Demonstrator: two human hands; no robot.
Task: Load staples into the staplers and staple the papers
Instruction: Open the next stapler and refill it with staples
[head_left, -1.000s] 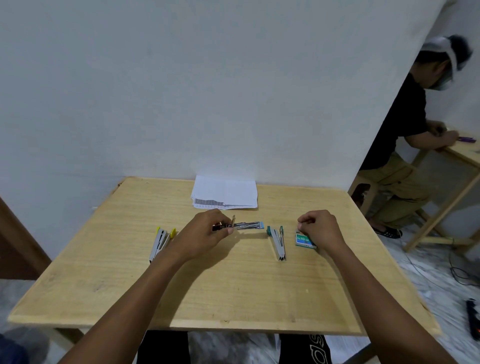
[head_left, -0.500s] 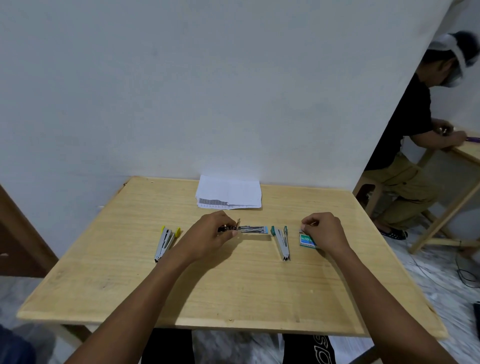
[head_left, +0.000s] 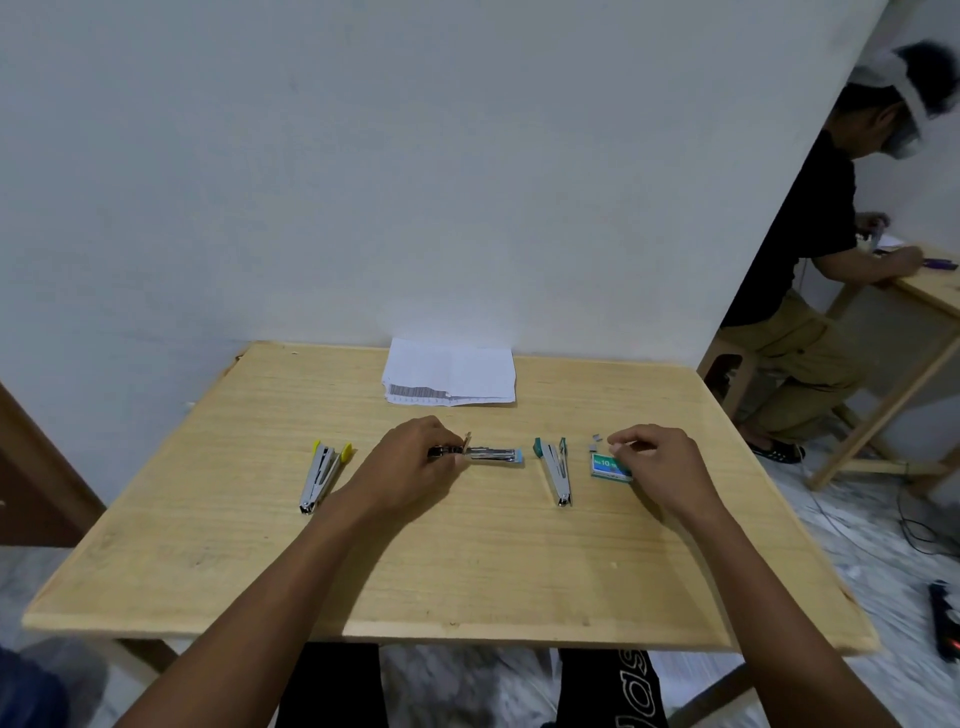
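My left hand (head_left: 410, 460) keeps pinning the blue stapler (head_left: 493, 455) at table centre, while my right hand (head_left: 657, 462) has lifted off the staple box (head_left: 609, 466), pinching staples, apparently, ready for loading.

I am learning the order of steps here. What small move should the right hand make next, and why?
Probably carry the staples to the blue stapler. The left hand holds that stapler at its rear end, and the right hand pinches something small above the staple box; what exactly it holds is too small to tell.
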